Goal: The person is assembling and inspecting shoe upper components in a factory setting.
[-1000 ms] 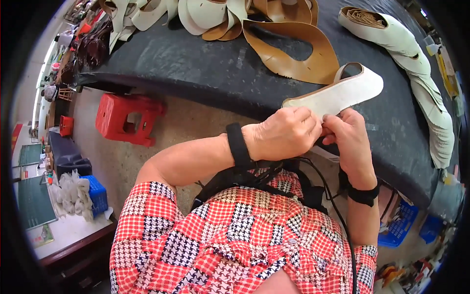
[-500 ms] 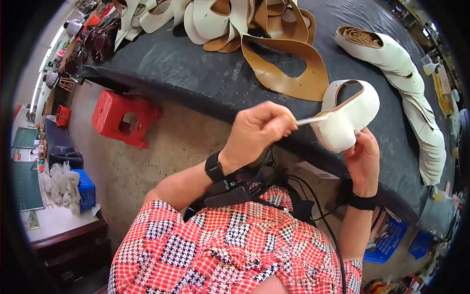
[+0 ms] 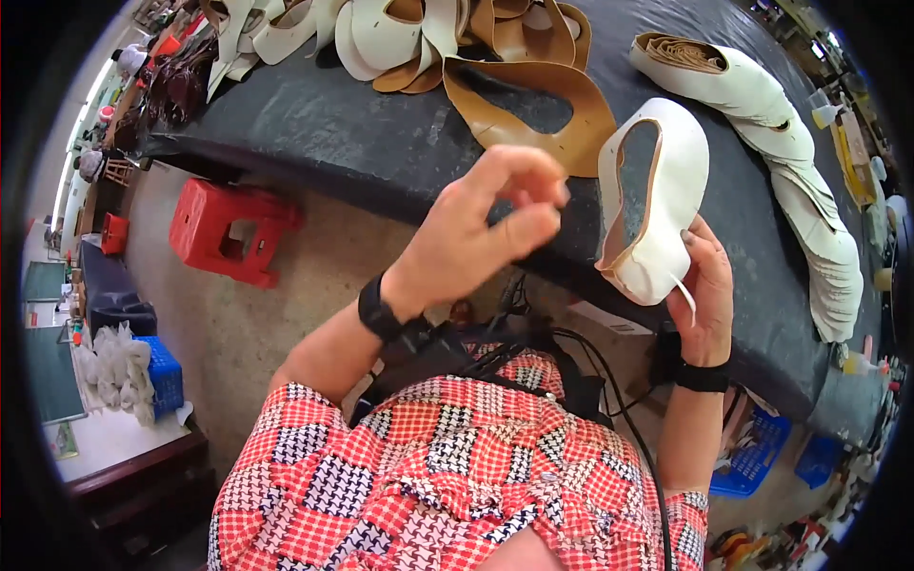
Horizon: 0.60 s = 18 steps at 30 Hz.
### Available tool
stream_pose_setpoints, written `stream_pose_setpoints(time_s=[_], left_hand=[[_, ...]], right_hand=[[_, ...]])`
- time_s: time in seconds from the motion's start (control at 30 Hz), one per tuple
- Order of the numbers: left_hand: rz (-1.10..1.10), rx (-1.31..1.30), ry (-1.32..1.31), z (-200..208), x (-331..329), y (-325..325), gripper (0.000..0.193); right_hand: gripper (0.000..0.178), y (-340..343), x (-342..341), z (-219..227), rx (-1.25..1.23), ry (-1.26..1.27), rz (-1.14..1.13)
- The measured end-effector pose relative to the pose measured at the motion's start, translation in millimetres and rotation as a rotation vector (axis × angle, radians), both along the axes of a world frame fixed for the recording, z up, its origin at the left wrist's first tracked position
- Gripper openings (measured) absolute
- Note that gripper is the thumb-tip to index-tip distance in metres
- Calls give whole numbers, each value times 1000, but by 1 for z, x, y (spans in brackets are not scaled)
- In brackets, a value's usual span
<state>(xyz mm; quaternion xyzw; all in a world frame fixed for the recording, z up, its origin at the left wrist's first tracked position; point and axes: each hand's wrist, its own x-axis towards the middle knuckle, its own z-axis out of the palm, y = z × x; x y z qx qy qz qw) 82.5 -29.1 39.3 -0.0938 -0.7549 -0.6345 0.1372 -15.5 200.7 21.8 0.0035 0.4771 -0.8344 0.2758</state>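
A white shoe upper (image 3: 680, 176) with a tan inner side stands tilted over the table's near edge, its oval opening facing me. My right hand (image 3: 709, 290) grips its lower end between thumb and fingers, some of which are hidden behind it. A thin white strip (image 3: 686, 301) hangs from that end next to my right thumb. To the left of the upper, my left hand (image 3: 481, 228) is in the air, its thumb and fingers bent but apart, with nothing between them. Just beyond, a flat tan upper piece (image 3: 576, 143) lies on the dark-covered table (image 3: 381, 143).
Overlapping white uppers (image 3: 800, 181) run in a row along the table's right side. More white and tan uppers (image 3: 386, 43) are heaped at the far edge. A red stool (image 3: 224, 233) stands on the floor at left. Black cables (image 3: 609, 381) hang by my waist.
My left hand has let go of the white strip and moved slightly left. The upper has been turned so that its opening shows more. The strip now hangs near my right thumb.
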Motion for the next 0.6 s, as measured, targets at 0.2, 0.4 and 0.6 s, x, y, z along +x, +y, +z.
stream_pose_setpoints(time_s=[0.2, 0.4, 0.6], left_hand=[[-354, 177, -484, -10, -34, 33, 37], [-342, 606, -657, -36, -40, 43, 31], [-404, 604, -670, -32, -41, 55, 31]], right_hand=[[29, -2, 0, -9, 101, 99, 88], [31, 5, 36, 36, 813, 729, -294], [38, -5, 64, 37, 1137, 1260, 9]])
